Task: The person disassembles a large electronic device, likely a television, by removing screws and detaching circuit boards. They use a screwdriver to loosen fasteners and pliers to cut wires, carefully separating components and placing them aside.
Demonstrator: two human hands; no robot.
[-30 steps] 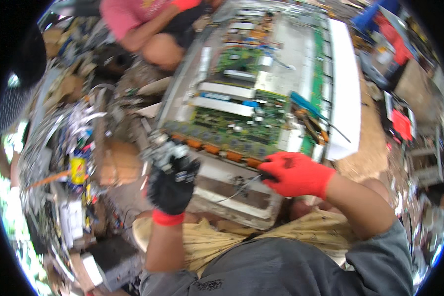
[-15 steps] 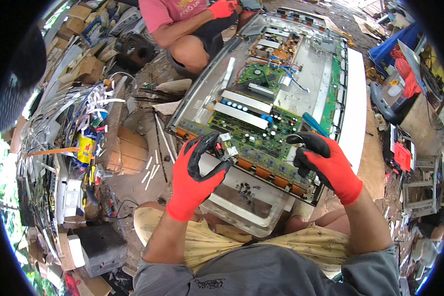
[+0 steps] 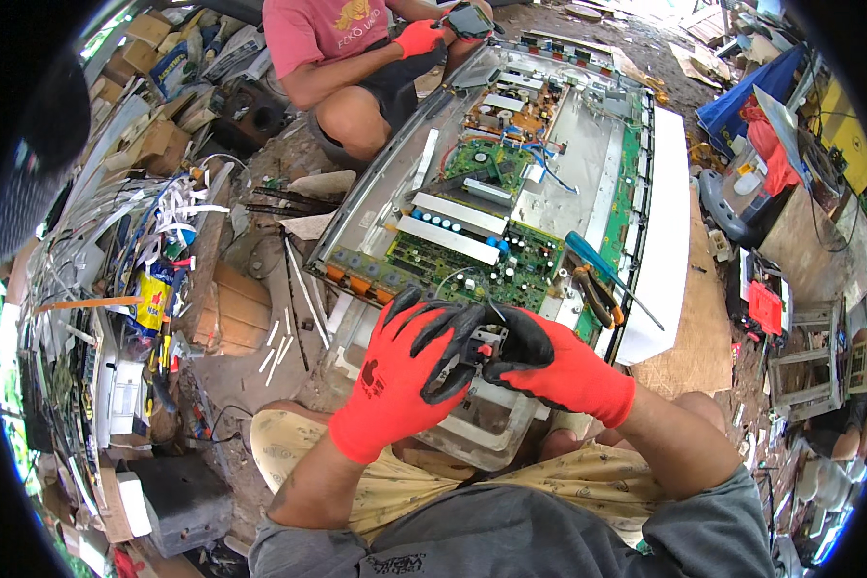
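My left hand (image 3: 400, 366), in a red glove with black fingertips, is closed round a small electronic part (image 3: 488, 345). The part is dark and pale metal with a bit of red; its exact kind is unclear. From the other side my right hand (image 3: 564, 366), gloved alike, pinches at the same part. Both hands meet above the near edge of a large opened flat-screen panel (image 3: 588, 173). On it lies a green circuit board (image 3: 530, 255). Right of my hands, a teal-handled screwdriver (image 3: 602, 270) and pliers (image 3: 597, 299) with orange and black handles lie on the panel.
A clear plastic tray (image 3: 496, 448) sits below my hands. Beyond the panel at left, another person (image 3: 342, 87) in red gloves holds a dark object. Scrap heaps (image 3: 96, 289) line the left side; a blue tarp (image 3: 742, 106) and a toolbox (image 3: 766, 299) are at right.
My hands have come together: the right moved left to the part in the left hand, which moved right and down. The pliers now show on the panel. The other person's hands are raised more into view.
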